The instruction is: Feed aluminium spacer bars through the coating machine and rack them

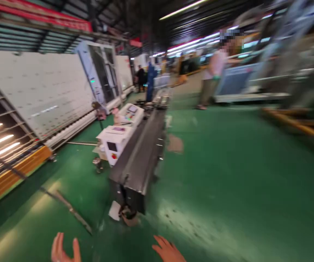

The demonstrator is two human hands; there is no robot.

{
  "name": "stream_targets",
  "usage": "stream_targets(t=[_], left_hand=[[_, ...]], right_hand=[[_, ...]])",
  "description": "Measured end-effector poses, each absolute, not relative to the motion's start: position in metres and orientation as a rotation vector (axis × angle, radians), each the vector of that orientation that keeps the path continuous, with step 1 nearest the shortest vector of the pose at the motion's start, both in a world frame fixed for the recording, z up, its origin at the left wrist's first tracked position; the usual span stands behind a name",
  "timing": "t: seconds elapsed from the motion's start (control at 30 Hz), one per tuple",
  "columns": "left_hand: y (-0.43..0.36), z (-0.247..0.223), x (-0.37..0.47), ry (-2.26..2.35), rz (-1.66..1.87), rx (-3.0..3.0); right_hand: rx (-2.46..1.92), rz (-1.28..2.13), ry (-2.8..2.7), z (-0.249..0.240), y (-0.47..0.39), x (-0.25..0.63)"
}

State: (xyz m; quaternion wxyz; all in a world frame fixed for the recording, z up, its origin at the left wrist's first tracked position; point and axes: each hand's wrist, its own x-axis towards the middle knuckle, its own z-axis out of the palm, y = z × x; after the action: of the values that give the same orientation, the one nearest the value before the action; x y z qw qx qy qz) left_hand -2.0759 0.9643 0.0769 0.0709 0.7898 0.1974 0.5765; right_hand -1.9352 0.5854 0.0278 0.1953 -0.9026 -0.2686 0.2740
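Holding nothing visible in either hand: left hand wide, with thumb well apart from fingers; right hand with fingers stretched out and only slightly parted, pointing forward and left. Cannot see either wrist, cut off below. Facing a long dark machine bed, straight ahead of and between both hands, touched by neither. Running lengthwise away from the hands, slanting a little rightward with distance, and seeming closer to the right hand at the near end. Standing along the bed's left flank, well ahead of the left hand: a white control cabinet with a red-and-yellow knob. Lying at the bed's near foot, between it and the hands: a white scrap and a round dark object, too blurred to name. Lying aslant on green floor just ahead of the left hand: a narrow strip. Standing far ahead of the right hand, off to its right: a person in a pale top.
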Motion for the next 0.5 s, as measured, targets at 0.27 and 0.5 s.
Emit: stream_targets(t=[0.27,0.5], left_hand=[[0.550,0.024,-1.817,-0.461,0.669,2.520],[0.385,0.025,-1.637,-0.748,0.129,2.416]], right_hand=[[-2.711,0.842,-0.161,-0.009,0.276,-1.857],[-2.369,0.716,-0.277,-0.024,0.147,-1.722]])
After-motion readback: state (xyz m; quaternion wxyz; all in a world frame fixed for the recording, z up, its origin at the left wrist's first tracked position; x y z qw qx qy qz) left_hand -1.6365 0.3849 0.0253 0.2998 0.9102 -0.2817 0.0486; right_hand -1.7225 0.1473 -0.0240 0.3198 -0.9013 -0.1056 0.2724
